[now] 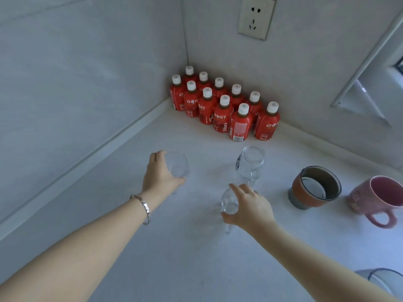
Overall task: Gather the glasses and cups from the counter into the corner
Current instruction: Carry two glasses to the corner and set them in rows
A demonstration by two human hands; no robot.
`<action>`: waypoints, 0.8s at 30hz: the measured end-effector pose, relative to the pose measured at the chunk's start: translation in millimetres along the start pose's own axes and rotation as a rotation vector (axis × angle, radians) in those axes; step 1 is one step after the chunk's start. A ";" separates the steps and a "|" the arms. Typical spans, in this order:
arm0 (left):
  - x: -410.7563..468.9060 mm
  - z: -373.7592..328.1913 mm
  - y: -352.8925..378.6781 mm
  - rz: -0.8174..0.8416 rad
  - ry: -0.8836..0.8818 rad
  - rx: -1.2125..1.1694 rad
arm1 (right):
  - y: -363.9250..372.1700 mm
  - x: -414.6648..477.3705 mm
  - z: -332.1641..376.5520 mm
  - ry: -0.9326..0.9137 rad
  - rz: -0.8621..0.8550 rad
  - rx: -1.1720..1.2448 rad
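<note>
We are gripping two clear glasses, mid-gather toward the corner.

Our left hand (161,173) is clasping one glass (177,165); our right hand (248,205) is grasping another glass (227,203). Red bottles (222,105) are filling the 12 o'clock corner, so next we are likely sliding both beside them. A jar (250,162), an orange cup (314,187) and a pink mug (377,198) are waiting at 3 o'clock on the white counter (130,214).
</note>
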State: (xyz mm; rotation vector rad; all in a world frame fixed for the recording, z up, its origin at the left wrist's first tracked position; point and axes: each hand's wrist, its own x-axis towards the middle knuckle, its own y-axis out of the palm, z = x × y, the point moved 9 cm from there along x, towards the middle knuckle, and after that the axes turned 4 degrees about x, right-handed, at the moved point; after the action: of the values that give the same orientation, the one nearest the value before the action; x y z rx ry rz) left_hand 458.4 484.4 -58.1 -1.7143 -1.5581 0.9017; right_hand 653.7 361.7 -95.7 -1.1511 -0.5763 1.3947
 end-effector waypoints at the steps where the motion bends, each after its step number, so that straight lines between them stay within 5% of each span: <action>1: -18.0 4.3 -9.5 -0.024 0.009 -0.043 | -0.7 -1.2 0.1 0.003 0.005 -0.003; 8: -143.3 86.9 -86.7 -0.055 0.006 -0.089 | 11.2 -33.1 60.8 -0.099 0.120 -0.176; 24: -515.3 426.5 -302.1 -0.224 -0.473 -0.009 | 221.6 -342.7 442.8 -0.764 0.399 -0.315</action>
State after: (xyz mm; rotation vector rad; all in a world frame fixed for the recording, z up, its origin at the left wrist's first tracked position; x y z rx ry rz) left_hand -94.0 3.4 -11.3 -1.3531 -2.0116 1.2421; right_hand 108.9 119.4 -11.4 -0.9783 -1.1814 2.1661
